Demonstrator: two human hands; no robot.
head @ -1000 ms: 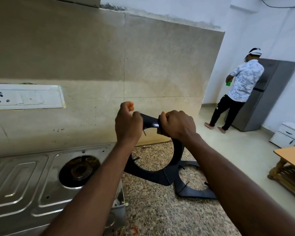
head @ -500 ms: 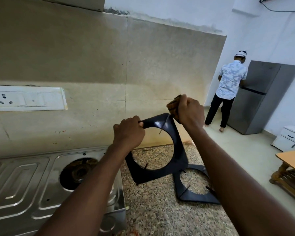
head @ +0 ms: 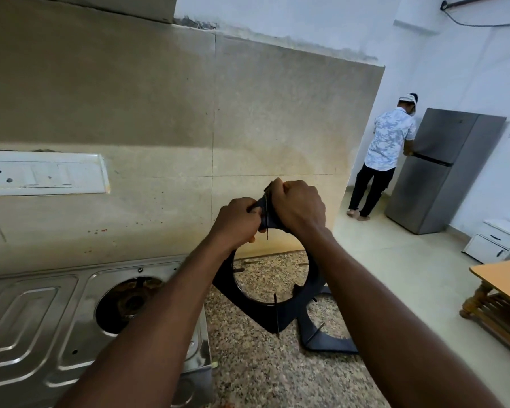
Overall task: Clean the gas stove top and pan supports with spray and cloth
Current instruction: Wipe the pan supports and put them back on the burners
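Note:
I hold a black square pan support upright on one corner above the granite counter. My left hand grips its top corner from the left. My right hand is a fist pressed on the same corner, and a dark scrap of cloth peeks out at its top. A second black pan support lies flat on the counter behind and to the right. The steel gas stove stands at the left with its bare burner uncovered. No spray bottle is visible.
A tiled wall with a white switchboard rises behind the stove. At the far right another person stands at a grey fridge. A white drawer unit and a wooden table stand on the floor.
The support has turned in my hands, from flat-sided to standing on a corner. My right hand came down from the raised corner and now sits close beside my left hand.

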